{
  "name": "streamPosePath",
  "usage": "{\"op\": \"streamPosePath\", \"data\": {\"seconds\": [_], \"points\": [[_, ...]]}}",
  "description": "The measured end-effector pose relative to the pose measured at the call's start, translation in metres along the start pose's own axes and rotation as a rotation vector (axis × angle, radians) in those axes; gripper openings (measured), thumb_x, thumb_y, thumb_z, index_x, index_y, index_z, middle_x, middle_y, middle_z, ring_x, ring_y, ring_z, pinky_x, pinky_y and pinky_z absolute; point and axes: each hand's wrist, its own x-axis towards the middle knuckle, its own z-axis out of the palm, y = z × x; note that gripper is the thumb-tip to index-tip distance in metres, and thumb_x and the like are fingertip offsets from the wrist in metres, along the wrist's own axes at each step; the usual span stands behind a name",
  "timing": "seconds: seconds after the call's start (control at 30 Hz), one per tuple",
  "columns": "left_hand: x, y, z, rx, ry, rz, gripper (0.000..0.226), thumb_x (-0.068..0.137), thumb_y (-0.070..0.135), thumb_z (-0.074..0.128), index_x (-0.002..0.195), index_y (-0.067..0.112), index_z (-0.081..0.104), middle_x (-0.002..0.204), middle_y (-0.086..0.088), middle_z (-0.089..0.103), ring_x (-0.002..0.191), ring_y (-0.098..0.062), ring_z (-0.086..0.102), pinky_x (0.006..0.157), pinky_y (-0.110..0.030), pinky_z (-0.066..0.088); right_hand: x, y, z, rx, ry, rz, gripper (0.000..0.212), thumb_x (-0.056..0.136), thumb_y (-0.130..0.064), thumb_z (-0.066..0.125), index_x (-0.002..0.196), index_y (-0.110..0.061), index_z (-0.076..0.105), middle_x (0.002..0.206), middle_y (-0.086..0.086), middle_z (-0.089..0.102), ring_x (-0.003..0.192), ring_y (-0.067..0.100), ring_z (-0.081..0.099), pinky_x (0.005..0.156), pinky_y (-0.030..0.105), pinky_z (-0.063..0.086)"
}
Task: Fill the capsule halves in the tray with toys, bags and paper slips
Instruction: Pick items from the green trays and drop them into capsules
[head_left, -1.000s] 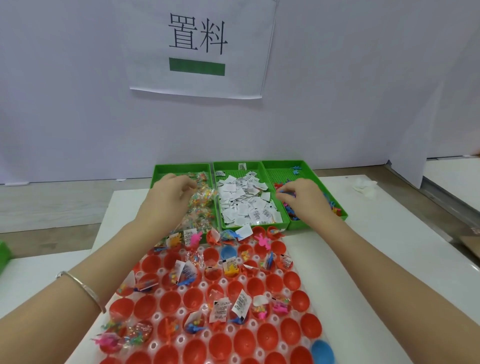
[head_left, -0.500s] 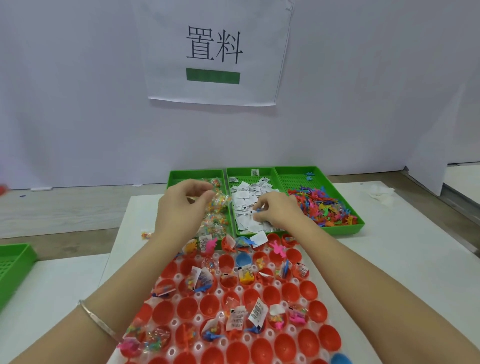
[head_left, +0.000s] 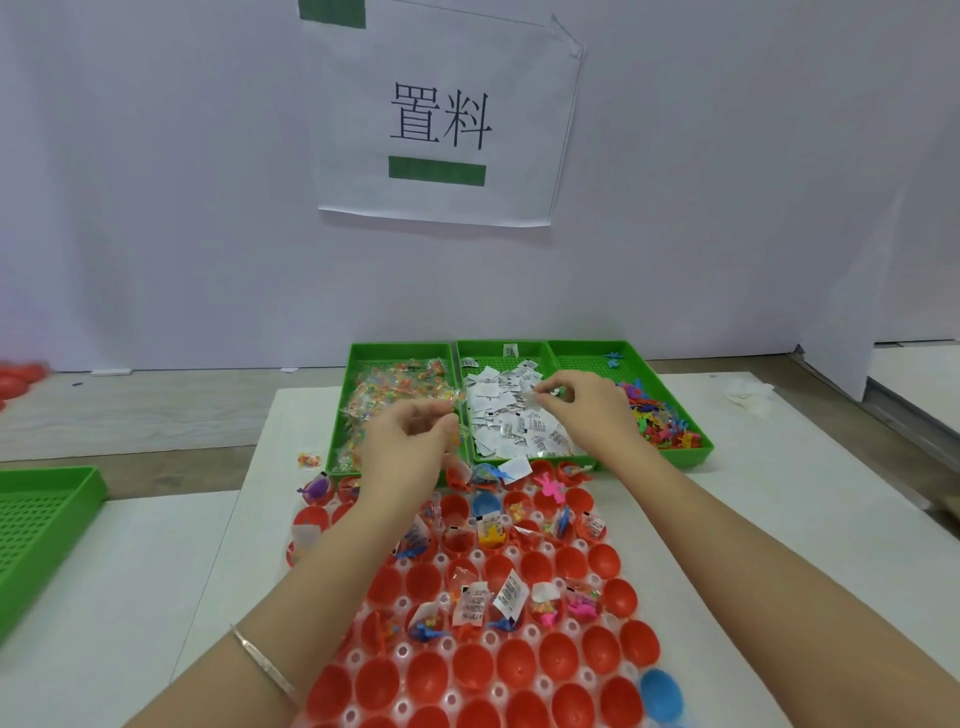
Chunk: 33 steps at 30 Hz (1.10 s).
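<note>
The right hand (head_left: 582, 410) pinches a paper slip (head_left: 531, 399) above the slips bin (head_left: 498, 344). The left hand (head_left: 405, 449) has its fingers curled on a clear bag (head_left: 457, 402) (only partly visible). Both forearms hang over the tray (head_left: 401, 649), where many capsule halves (head_left: 472, 667) are empty. A low wrist could knock out the light slips already placed.
</note>
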Motion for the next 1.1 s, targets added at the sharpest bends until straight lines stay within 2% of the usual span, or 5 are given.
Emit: {"op": "streamPosePath", "data": {"seconds": [0.3, 0.63, 0.8, 0.93, 1.1], "points": [[-0.018, 0.007, 0.006, -0.429, 0.053, -0.140, 0.014, 0.086, 0.000, 0.068, 0.097, 0.010, 0.069, 0.093, -0.008, 0.072, 0.084, -0.021, 0.073, 0.073, -0.027, 0.060, -0.055, -0.063, -0.029, 0.916, -0.276, 0.108, 0.006, 0.084, -0.022, 0.072, 0.089, -0.019, 0.072, 0.060, -0.001, 0.063, 0.043, 0.004, 0.043, 0.042, 0.015, 0.034], [-0.048, 0.005, 0.004, -0.759, -0.205, -0.239, 0.040, 0.071, 0.008, 0.073, 0.110, 0.005, 0.065, 0.098, -0.014, 0.074, 0.092, -0.025, 0.072, 0.069, -0.025, 0.058, -0.099, -0.073, -0.013, 0.847, -0.077, 0.063, 0.011, 0.083, -0.014, 0.073, 0.081, -0.024, 0.071, 0.062, 0.007, 0.062, 0.060, 0.016, 0.058, 0.064, 0.032, 0.051], [-0.054, 0.005, 0.001, -0.697, -0.132, -0.284, 0.031, 0.077, -0.009, 0.066, 0.105, 0.004, 0.066, 0.096, -0.016, 0.074, 0.085, -0.025, 0.073, 0.064, -0.024, 0.059, -0.112, -0.074, -0.017, 0.999, 0.009, 0.076, 0.022, 0.090, -0.024, 0.066, 0.111, -0.020, 0.061, 0.072, -0.002, 0.071, 0.043, 0.005, 0.054, 0.049, 0.016, 0.045], [-0.058, 0.008, -0.007, -0.629, -0.126, -0.251, 0.028, 0.080, -0.006, 0.067, 0.106, 0.004, 0.066, 0.099, -0.016, 0.073, 0.087, -0.025, 0.073, 0.064, -0.023, 0.059, -0.119, -0.074, -0.025, 1.152, 0.037, 0.080, 0.021, 0.088, -0.024, 0.065, 0.098, -0.012, 0.051, 0.092, -0.001, 0.075, 0.064, 0.018, 0.071, 0.075, 0.020, 0.052], [-0.067, 0.010, -0.007, -0.557, -0.128, -0.219, 0.031, 0.077, -0.003, 0.071, 0.107, 0.003, 0.066, 0.102, -0.017, 0.073, 0.089, -0.026, 0.073, 0.063, -0.022, 0.057, -0.120, -0.080, -0.026, 1.279, -0.114, 0.150, 0.025, 0.065, -0.028, 0.075, 0.078, -0.012, 0.061, 0.071, -0.008, 0.070, 0.066, -0.001, 0.064, 0.057, 0.012, 0.046]]}}
